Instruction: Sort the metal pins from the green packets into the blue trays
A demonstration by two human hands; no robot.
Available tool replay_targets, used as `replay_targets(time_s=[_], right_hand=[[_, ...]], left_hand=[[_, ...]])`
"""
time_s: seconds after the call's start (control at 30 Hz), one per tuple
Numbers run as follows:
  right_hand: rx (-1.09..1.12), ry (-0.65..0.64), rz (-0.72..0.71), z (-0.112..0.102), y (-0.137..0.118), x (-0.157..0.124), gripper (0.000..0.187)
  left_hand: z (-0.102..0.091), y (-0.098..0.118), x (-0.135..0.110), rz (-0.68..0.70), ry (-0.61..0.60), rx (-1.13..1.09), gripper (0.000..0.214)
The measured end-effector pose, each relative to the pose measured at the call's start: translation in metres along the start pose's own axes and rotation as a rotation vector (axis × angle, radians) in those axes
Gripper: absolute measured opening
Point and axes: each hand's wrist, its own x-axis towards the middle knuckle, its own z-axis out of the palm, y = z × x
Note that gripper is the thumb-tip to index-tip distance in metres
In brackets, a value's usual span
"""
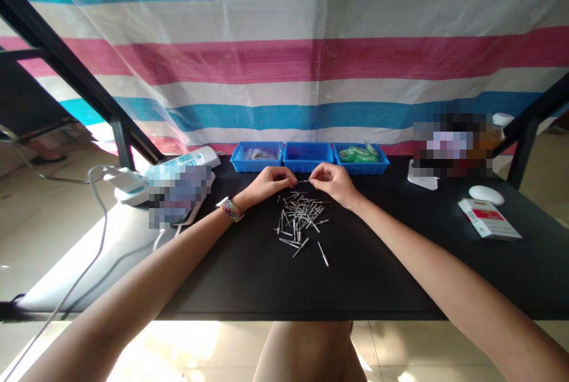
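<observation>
Both my hands are raised just above a pile of small metal rivets (pixel 300 216) on the black table (pixel 249 275). My left hand (pixel 271 183) and my right hand (pixel 331 180) pinch the two ends of one thin rivet (pixel 303 181) between their fingertips. A beaded band sits on my left wrist (pixel 230 209). A few rivets (pixel 323 253) lie loose nearer to me.
Three blue bins (pixel 306 156) line the table's back edge; the left holds clear bags, the right holds green parts (pixel 358 153). A white power strip and cable (pixel 133 183) lie left. A white mouse (pixel 486 194) and a small box (pixel 488 217) lie right. A striped tarp hangs behind.
</observation>
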Motion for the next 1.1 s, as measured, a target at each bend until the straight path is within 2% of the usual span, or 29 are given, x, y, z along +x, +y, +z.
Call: replay_targets(time_s=[0.2, 0.37, 0.63, 0.77, 0.9, 1.0, 1.1], right_hand=[[0.011, 0.043, 0.002, 0.000, -0.003, -0.001, 0.020], [0.073, -0.030, 0.038, 0.002, -0.006, -0.003, 0.027], [-0.018, -0.036, -0.010, 0.002, -0.007, -0.004, 0.021], [-0.016, 0.048, -0.018, 0.003, -0.009, -0.005, 0.025], [0.006, 0.242, -0.049, 0.002, -0.016, -0.001, 0.028], [-0.075, 0.306, -0.029, -0.002, -0.019, 0.002, 0.036], [-0.191, 0.358, -0.080, -0.007, -0.019, 0.001, 0.033]], left_hand=[[0.001, -0.001, -0.002, 0.016, 0.047, -0.008, 0.030], [0.002, -0.001, -0.001, 0.014, 0.064, -0.057, 0.032], [0.002, 0.002, 0.000, -0.018, 0.089, -0.138, 0.032], [-0.002, -0.001, 0.001, -0.056, 0.174, -0.317, 0.027], [-0.004, -0.006, 0.001, -0.087, 0.168, -0.384, 0.023], [-0.005, -0.009, 0.001, -0.079, 0.158, -0.389, 0.021], [-0.004, -0.009, 0.000, -0.077, 0.163, -0.410, 0.020]])
